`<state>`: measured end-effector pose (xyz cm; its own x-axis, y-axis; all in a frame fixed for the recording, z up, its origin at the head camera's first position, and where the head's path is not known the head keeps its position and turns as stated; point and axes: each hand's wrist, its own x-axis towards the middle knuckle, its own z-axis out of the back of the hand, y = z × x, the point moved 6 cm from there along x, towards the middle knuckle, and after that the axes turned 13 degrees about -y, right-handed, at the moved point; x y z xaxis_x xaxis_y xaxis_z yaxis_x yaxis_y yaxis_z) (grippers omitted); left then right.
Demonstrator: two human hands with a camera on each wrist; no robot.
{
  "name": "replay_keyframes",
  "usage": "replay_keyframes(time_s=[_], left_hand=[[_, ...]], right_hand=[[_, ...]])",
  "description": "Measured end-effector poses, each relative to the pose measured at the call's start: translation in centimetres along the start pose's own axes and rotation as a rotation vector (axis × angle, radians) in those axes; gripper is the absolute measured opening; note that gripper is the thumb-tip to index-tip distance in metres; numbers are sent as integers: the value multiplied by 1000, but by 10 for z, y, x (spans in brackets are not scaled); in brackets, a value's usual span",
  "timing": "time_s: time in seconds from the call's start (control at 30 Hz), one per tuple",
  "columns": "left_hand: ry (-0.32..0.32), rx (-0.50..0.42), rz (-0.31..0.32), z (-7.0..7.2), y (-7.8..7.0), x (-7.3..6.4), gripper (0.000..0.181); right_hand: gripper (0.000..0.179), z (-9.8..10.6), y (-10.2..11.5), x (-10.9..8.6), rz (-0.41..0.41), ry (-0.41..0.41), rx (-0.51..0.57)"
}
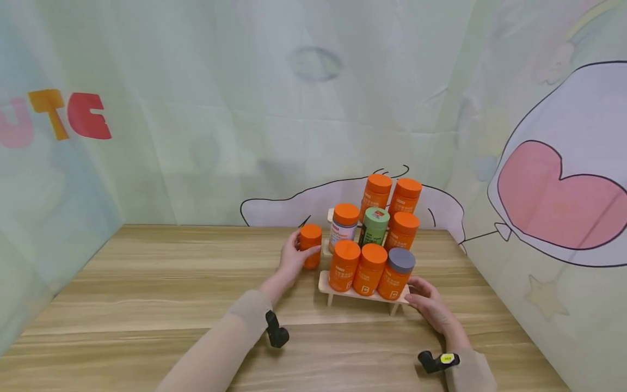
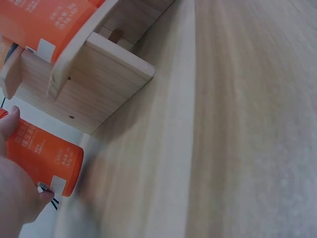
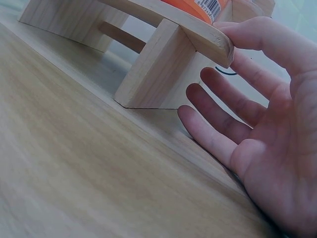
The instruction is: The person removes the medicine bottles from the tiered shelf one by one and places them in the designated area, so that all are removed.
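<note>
My left hand (image 1: 293,258) grips an orange bottle (image 1: 311,245) just left of a stepped wooden rack (image 1: 364,295). Thumb and fingers wrap the bottle's sides, and its base shows low over the table in the left wrist view. On the rack's far side, my right hand (image 1: 431,302) pinches the front shelf's end between thumb and index finger. Its other fingers (image 3: 213,114) spread loosely below the shelf in the right wrist view. Rows of bottles fill the rack: mostly orange, plus a green bottle (image 1: 374,228) and a white-labelled bottle (image 1: 343,233) in the middle row.
A grey-lidded orange bottle (image 1: 399,272) stands at the front row's right end. The wood-grain table (image 1: 186,283) stretches left and in front of the rack. A printed curtain (image 1: 220,120) hangs behind and along the sides.
</note>
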<state>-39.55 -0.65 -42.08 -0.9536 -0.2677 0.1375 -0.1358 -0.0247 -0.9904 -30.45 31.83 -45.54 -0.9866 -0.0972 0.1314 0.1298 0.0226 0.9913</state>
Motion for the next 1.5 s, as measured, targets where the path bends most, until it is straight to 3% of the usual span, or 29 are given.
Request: replay_keyframes(time_s=[0.33, 0.7, 1.0, 1.5], left_hand=[[16, 34, -6, -1, 5, -3, 68], [35, 45, -6, -1, 8, -3, 73], [51, 30, 36, 5, 8, -8, 79], [-9, -87, -10, 20, 6, -6, 59]], right_hand=[[35, 1, -1, 1, -27, -39, -31], [35, 1, 0, 1, -22, -27, -17], [34, 1, -1, 0, -32, -26, -23], [36, 3, -3, 1, -36, -22, -12]])
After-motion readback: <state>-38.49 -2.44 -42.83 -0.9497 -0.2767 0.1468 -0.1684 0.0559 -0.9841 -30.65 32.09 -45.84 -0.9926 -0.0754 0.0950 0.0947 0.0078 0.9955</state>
